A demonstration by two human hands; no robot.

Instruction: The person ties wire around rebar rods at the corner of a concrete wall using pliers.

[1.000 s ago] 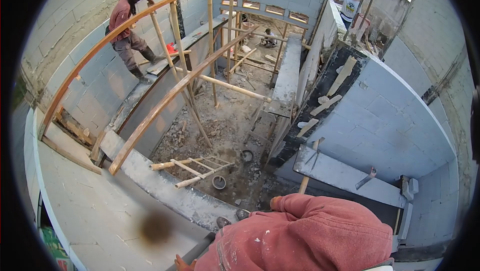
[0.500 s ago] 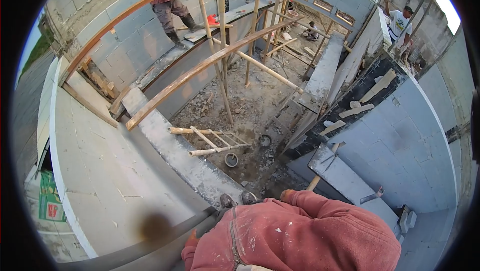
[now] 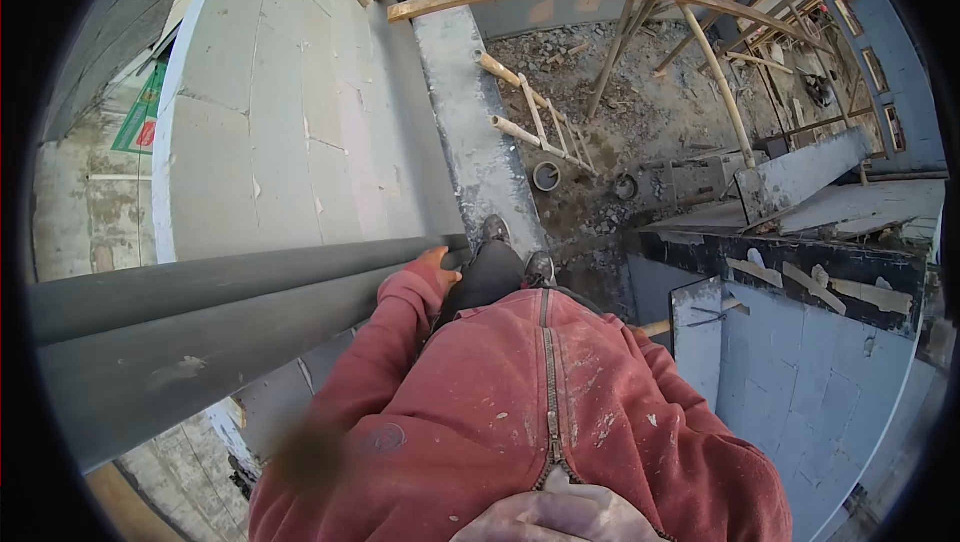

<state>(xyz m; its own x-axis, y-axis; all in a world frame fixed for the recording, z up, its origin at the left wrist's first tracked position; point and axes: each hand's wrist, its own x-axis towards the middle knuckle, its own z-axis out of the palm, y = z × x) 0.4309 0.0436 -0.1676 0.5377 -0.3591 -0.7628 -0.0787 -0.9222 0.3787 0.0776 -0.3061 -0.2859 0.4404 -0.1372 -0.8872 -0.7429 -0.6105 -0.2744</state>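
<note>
Lying half open against the dark pipes (image 3: 200,352), the left hand (image 3: 437,268) had its fingers parted — the right hand (image 3: 637,331), mostly hidden, its grip impossible to tell, was beside a bamboo pole (image 3: 657,328) — with a ladder (image 3: 513,78) beyond.

Daylight falls on the ledge (image 3: 470,112). Left of it stands a pale block wall (image 3: 300,112); to its right, far below, lies a rubble-strewn floor (image 3: 640,92), with blue-grey walls (image 3: 780,382) beyond.
</note>
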